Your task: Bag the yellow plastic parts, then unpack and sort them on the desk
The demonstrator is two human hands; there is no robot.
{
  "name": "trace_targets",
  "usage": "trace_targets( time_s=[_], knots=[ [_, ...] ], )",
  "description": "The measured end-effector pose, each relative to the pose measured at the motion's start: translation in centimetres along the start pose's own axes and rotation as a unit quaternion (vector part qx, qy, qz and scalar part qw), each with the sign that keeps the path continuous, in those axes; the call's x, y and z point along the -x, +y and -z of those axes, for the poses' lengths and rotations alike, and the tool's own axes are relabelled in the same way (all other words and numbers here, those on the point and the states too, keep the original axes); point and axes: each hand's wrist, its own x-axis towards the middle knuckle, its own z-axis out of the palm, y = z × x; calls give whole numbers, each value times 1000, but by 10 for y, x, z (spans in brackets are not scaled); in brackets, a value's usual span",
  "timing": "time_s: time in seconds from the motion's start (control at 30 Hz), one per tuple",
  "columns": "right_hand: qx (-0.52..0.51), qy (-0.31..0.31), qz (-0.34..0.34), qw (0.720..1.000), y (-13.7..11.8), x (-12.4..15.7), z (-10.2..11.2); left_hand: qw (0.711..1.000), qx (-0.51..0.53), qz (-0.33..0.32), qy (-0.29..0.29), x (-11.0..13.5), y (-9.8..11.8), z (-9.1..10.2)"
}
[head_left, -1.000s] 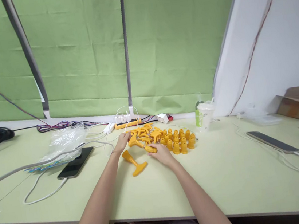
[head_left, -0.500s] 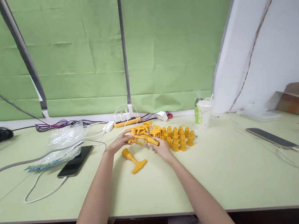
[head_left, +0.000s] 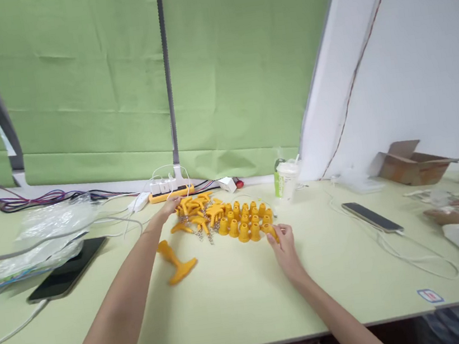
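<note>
Cup (head_left: 268, 229) now in right grip (head_left: 285, 244), previously at handle pile (head_left: 214, 212); hold of left grip (head_left: 170, 207) unclear

Left hand (head_left: 171, 206) at the yellow T-handles (head_left: 215, 211), right hand (head_left: 284, 243) gripping a yellow cup (head_left: 267, 228)

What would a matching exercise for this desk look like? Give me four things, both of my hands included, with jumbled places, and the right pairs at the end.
Things:
1. right hand
2. left hand
3. single T-shaped piece
4. cardboard box

Places:
A. over on the right, by the white wall
B. on the table, nearer you than the yellow pile
C. at a yellow cone on the right of the near row
D. at the left side of the yellow pile

Pairs: 1-C, 2-D, 3-B, 4-A
</note>
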Motion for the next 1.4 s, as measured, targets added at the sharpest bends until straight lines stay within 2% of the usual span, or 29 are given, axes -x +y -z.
trace_targets(
  time_s=[0.1, 0.23, 0.33, 0.43, 0.53, 0.6, 0.73, 0.8, 0.87, 0.93, 1.0, 1.07, 1.13, 1.2, 1.23, 1.3, 1.4],
  knots=[
    [29, -7, -73, 997, 23, -12, 10, 994, -100, -30, 17, -19, 10, -39],
    [74, -85, -100, 989, 32, -20, 7, 967, -219, -49, 122, -28, 9, -80],
    [129, -76, -109, 983, 33, -21, 3, 937, -308, -48, 161, -31, 3, -97],
    [165, -69, -115, 977, 34, -24, 2, 919, -338, -54, 193, -34, 0, -101],
    [169, -79, -98, 978, 37, -27, 1, 924, -316, -60, 206, -33, 4, -95],
    [152, -77, -92, 981, 39, -28, -1, 939, -288, -50, 183, -28, 10, -84],
    [100, -68, -111, 987, 39, -30, 1, 961, -248, -50, 109, -5, 18, -47],
    [111, -50, -102, 987, 33, -28, 6, 970, -220, -71, 81, 14, 15, -25],
    [152, -6, -49, 987, 17, -21, 10, 975, -181, -119, 52, 35, 6, -5],
    [173, 27, 40, 984, -8, -9, 5, 975, -139, -171, 41, 55, -9, 8],
    [141, -14, 121, 983, -44, 7, -15, 975, -108, -179, 79, 70, -27, 15],
    [113, -102, 158, 976, -82, 23, -50, 977, -89, -149, 121, 77, -43, 15],
    [85, -159, 149, 972, -115, 32, -95, 982, -66, -110, 139, 79, -55, 13],
    [76, -224, 141, 961, -138, 32, -138, 982, -33, -94, 163, 79, -61, 11],
    [75, -242, 136, 958, -144, 28, -156, 980, -18, -95, 174, 79, -63, 10],
    [82, -257, 121, 955, -146, 14, -179, 980, 5, -120, 158, 79, -63, 7],
    [71, -226, 91, 967, -127, -9, -187, 984, -1, -135, 116, 81, -57, -4]
  ],
)
